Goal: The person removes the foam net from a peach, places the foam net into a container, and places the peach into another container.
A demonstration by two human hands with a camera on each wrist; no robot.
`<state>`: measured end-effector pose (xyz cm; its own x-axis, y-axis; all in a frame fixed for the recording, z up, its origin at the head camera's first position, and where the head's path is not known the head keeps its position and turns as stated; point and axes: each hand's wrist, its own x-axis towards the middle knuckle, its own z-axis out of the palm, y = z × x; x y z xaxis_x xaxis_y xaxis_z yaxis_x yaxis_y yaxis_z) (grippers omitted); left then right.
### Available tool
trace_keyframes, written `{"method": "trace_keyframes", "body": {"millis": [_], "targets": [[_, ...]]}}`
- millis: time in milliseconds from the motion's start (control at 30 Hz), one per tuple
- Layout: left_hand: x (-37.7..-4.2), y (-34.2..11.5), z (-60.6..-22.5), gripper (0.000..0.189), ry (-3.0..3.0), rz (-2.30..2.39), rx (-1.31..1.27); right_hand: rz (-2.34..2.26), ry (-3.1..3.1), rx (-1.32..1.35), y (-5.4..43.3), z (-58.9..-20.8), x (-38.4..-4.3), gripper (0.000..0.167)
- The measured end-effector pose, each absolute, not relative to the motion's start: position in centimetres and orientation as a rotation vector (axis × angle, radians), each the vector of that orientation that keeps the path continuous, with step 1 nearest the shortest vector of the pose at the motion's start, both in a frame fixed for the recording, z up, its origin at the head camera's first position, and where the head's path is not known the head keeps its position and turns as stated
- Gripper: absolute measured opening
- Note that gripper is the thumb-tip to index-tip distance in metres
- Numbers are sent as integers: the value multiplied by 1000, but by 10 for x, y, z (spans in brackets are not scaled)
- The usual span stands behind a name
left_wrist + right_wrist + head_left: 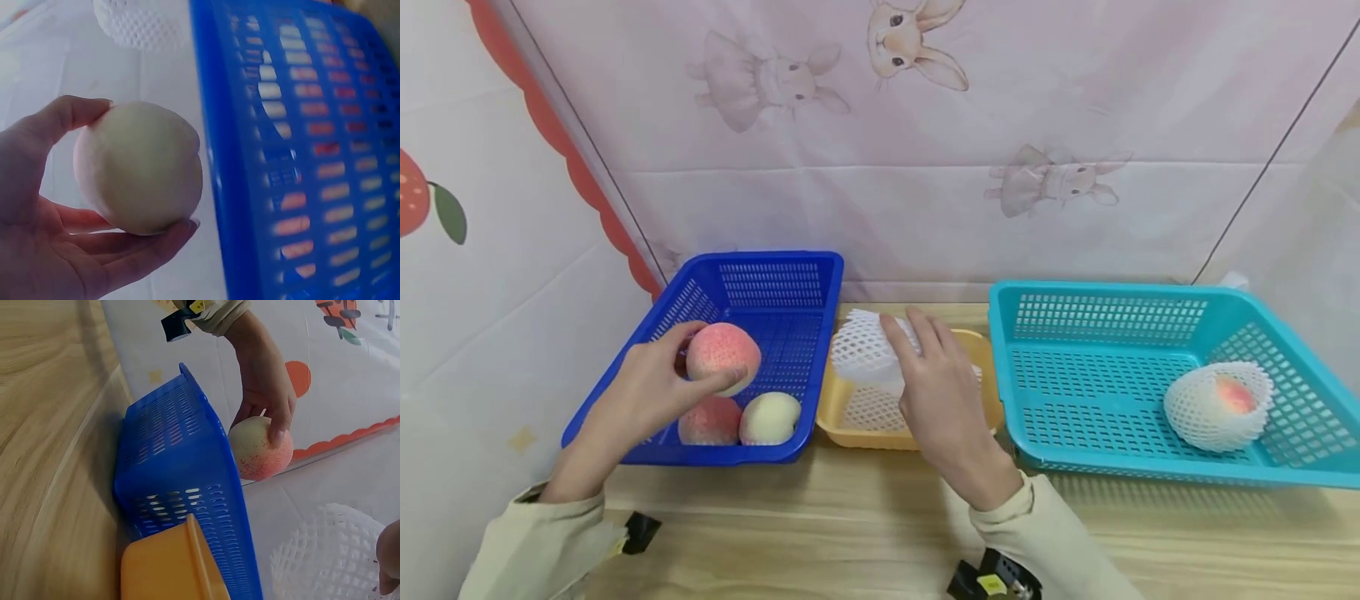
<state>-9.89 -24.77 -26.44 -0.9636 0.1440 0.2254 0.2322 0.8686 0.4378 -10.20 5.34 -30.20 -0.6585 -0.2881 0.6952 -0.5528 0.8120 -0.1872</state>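
My left hand (651, 383) grips a pink-and-cream peach (722, 357) above the near left part of the blue basket (771, 287). In the left wrist view, thumb and fingers curl round the pale side of this peach (140, 169). My right hand (943, 400) holds a white foam net sleeve (859, 348) over the small yellow basket (880, 440). The right wrist view shows the sleeve (325, 550) spread at lower right, only a bit of the right hand at the edge. Below the held peach lie a red peach (709, 421) and a cream peach (771, 418).
More foam netting (868, 408) lies in the yellow basket. At right stands a teal basket (1075, 383) with a peach in a foam net (1217, 407) near its right end. A rabbit-print sheet (910, 200) hangs behind the baskets. The wooden table (820, 533) runs along the front.
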Motion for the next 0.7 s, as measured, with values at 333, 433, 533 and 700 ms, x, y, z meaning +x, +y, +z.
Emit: {"method": "trace_keyframes", "body": {"millis": [333, 433, 533, 700], "targets": [[-137, -262, -272, 93, -3042, -629, -171, 529, -2393, 576, 48, -322, -115, 81], [-146, -265, -274, 98, -3106, -609, -140, 475, -2464, 578, 51, -327, -116, 84], [-153, -267, -278, 99, -3163, -616, -103, 410, -2577, 628, 54, -331, -116, 75], [-158, -268, -285, 99, -3224, -612, -29, 432, -2810, 784, 58, -339, -112, 50]]}}
